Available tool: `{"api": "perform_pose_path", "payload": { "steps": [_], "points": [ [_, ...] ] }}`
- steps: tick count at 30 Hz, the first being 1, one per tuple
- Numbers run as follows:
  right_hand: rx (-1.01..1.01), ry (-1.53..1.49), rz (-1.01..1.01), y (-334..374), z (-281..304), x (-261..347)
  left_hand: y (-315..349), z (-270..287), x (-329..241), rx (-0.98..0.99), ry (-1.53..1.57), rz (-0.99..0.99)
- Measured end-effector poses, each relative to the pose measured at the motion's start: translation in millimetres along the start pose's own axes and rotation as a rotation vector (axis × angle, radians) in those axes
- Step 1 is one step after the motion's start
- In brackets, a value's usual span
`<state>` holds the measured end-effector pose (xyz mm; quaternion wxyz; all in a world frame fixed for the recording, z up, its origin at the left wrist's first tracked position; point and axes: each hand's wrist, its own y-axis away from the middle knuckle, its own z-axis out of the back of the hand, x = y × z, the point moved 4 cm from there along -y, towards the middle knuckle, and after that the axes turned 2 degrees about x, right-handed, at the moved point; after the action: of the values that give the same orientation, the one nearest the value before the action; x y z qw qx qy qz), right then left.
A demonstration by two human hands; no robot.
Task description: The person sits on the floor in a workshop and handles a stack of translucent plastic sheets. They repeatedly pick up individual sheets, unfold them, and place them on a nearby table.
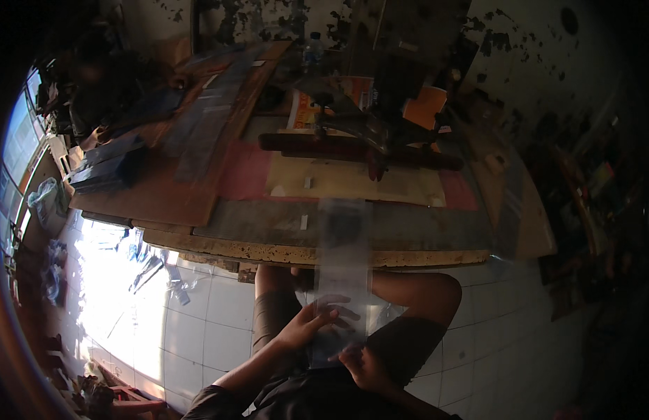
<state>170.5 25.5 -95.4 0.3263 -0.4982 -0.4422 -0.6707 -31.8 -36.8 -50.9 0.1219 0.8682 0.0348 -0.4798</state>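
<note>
A long strip of clear plastic film (344, 245) runs from the worktable over its front edge and down to my lap. Spread against the lower part of this strip are the fingers of my left hand (312, 325), stretched out and seen partly through the film. My right hand (365, 365) is closed at the strip's lower end, with thumb and fingers pinched at its edge. Just beyond the strip's far end, a dark red bar (359, 150) of a bench press lies across a yellowish sheet (352, 183) on a pink one (244, 171).
The worktable's front edge (296, 253) crosses above my knees. To the left, a stack of plastic bundles (111, 168) and long film strips (209, 112) lie on brown boards. A co-worker's hand (97, 136) shows at far left. A bottle (313, 52) stands behind. Plastic scraps (153, 269) litter the tiled floor.
</note>
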Motion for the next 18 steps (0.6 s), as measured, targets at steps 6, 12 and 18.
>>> {"api": "perform_pose_path", "payload": {
  "steps": [6, 12, 18],
  "points": [
    [0.033, 0.244, 0.034, 0.2, 16.7, -28.4, 11.2, -20.8, 5.8, -0.025, -0.125, -0.029],
    [-0.096, -0.263, 0.218, -15.8, 57.0, -12.6, 5.9, -22.4, 2.4, -0.04, -0.419, -0.081],
    [-0.06, -0.49, 0.129, -53.6, 96.3, 111.5, -1.9, -37.2, 21.8, 0.184, -0.798, -0.067]
  ]
}}
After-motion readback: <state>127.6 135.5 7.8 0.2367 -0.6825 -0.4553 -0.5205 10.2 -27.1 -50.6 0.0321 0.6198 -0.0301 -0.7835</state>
